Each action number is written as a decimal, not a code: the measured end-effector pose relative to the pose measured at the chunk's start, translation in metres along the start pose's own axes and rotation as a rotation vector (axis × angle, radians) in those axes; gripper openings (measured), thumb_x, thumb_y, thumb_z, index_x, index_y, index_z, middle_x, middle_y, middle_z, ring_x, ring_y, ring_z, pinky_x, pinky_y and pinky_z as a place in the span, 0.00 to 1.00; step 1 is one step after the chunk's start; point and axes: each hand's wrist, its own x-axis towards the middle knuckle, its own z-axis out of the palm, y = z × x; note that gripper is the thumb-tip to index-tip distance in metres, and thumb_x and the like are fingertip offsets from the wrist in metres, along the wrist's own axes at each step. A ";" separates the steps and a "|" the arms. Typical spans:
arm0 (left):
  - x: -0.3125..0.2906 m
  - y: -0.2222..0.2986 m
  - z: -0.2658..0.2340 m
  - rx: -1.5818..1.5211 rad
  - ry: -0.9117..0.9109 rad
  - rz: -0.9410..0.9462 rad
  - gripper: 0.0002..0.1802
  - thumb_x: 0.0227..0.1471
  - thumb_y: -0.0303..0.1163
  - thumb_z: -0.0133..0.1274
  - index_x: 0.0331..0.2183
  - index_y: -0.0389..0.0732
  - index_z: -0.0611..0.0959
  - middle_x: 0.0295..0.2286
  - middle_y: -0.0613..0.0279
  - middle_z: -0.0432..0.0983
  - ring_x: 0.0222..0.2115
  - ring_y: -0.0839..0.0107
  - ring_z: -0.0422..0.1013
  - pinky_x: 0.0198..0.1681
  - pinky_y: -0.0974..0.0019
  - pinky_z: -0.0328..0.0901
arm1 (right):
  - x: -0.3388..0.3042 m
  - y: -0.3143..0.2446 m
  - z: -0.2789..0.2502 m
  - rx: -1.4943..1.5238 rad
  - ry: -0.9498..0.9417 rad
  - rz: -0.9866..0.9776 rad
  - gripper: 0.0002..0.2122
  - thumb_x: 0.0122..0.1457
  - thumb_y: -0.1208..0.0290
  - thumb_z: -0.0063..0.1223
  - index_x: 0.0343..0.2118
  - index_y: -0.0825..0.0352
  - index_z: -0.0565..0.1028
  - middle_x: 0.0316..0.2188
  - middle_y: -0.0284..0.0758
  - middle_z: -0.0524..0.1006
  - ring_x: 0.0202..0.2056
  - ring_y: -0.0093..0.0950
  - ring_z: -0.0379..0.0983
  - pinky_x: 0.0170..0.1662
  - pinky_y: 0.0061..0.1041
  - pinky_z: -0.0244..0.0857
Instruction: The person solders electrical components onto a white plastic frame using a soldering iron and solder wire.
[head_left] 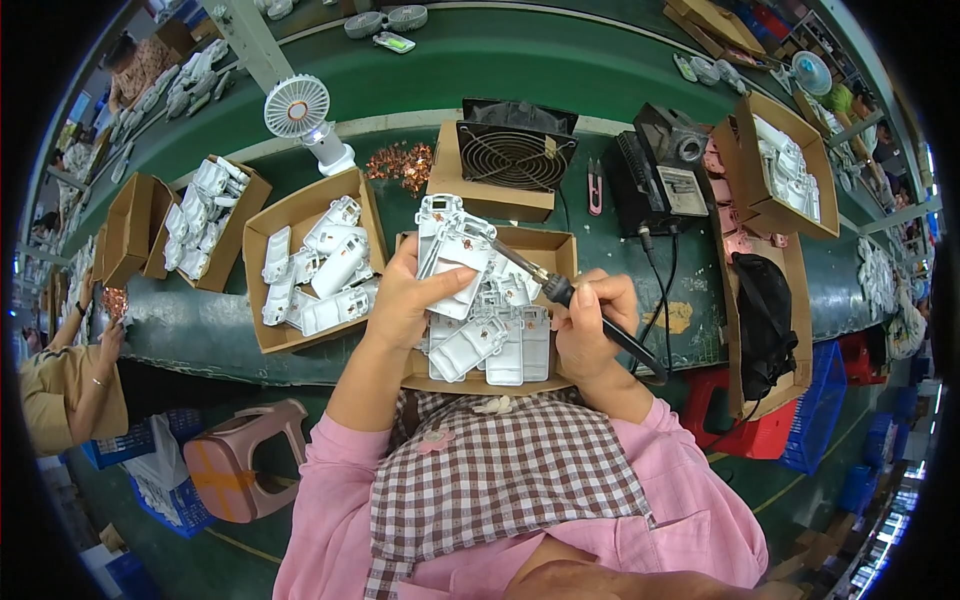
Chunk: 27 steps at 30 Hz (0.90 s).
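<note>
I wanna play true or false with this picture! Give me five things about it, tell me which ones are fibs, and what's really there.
1. The right grip holds a soldering iron. True.
2. The left grip is empty. False: it holds at least one white plastic part.
3. The black fan sits on a cardboard box. True.
4. The person's apron is plain blue. False: it has brown and white checks.
5. Copper-coloured bits lie between the white fan and the black fan. True.
</note>
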 end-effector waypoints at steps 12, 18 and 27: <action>-0.004 0.007 -0.003 -0.441 -0.206 -0.147 0.37 0.42 0.20 0.57 0.54 0.38 0.61 0.43 0.55 0.71 0.43 0.65 0.71 0.48 0.62 0.67 | 0.001 -0.001 0.002 0.109 0.005 -0.135 0.07 0.58 0.71 0.46 0.30 0.67 0.62 0.21 0.36 0.66 0.18 0.20 0.63 0.19 0.17 0.62; -0.007 0.006 0.011 -0.085 -0.023 0.083 0.35 0.41 0.19 0.61 0.51 0.38 0.63 0.39 0.59 0.73 0.38 0.71 0.73 0.44 0.67 0.67 | -0.005 0.001 -0.004 0.074 -0.041 -0.060 0.06 0.58 0.75 0.49 0.32 0.68 0.64 0.24 0.35 0.69 0.20 0.19 0.65 0.25 0.18 0.63; -0.008 0.002 0.010 0.124 0.143 0.266 0.23 0.44 0.21 0.57 0.45 0.37 0.71 0.36 0.63 0.75 0.34 0.78 0.72 0.40 0.73 0.67 | -0.001 0.000 0.005 -0.127 -0.027 0.034 0.06 0.56 0.78 0.52 0.26 0.68 0.66 0.18 0.30 0.69 0.20 0.14 0.60 0.23 0.16 0.55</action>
